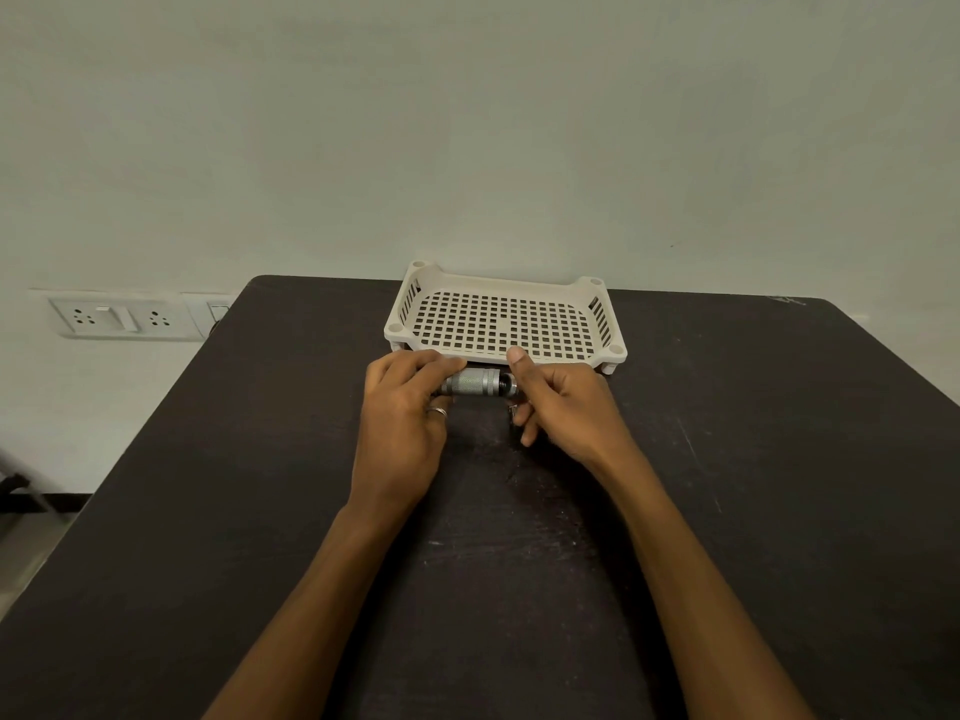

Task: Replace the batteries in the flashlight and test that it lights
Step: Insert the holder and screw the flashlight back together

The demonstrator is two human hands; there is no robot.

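Observation:
A short silver flashlight (475, 382) with a knurled barrel lies sideways between my hands, just in front of the tray. My left hand (410, 407), with a ring on one finger, grips its left end with fingers curled over it. My right hand (556, 402) holds the dark right end (506, 384) of the flashlight, thumb raised above it and fingers curled below. A small metallic piece (513, 409) shows under my right fingers; what it is cannot be told. No loose batteries are in view.
A cream perforated plastic tray (602, 317) stands at the back of the dark table (727, 459), against the wall, with nothing in it. Wall sockets (122, 317) sit at the left, beyond the table's edge.

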